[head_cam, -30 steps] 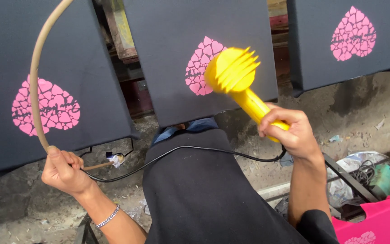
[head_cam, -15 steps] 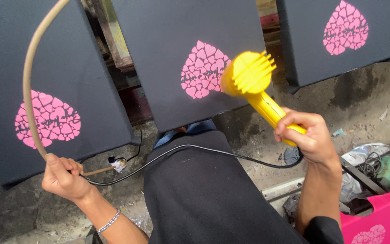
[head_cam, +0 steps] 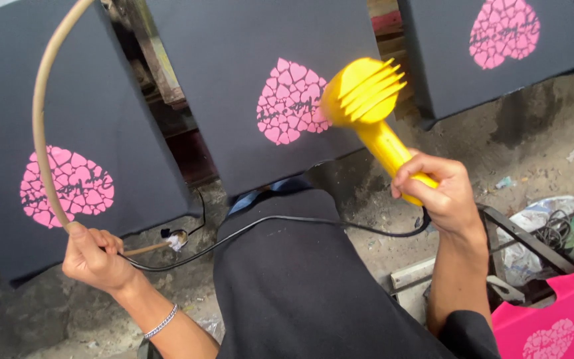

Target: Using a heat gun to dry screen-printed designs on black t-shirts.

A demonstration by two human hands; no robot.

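Yellow plastic heat gun tilted up and leftward, finned head just in front of the pink heart print on the middle black panel. Beige hose arching from top centre down to the left, black cord trailing across the lap.

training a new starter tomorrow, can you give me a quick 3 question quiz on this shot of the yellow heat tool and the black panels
1. Multiple choice: the right hand grips which thing? A) a tan curved hose B) a yellow heat tool C) a pink bag
2. True or false: the yellow heat tool is aimed at the pink heart print on the middle black panel.
3. Fill in: the left hand holds a tan hose and a black ____.

Key
1. B
2. True; its head sits right by the middle panel's print.
3. cable, which runs across the lap towards the right hand.
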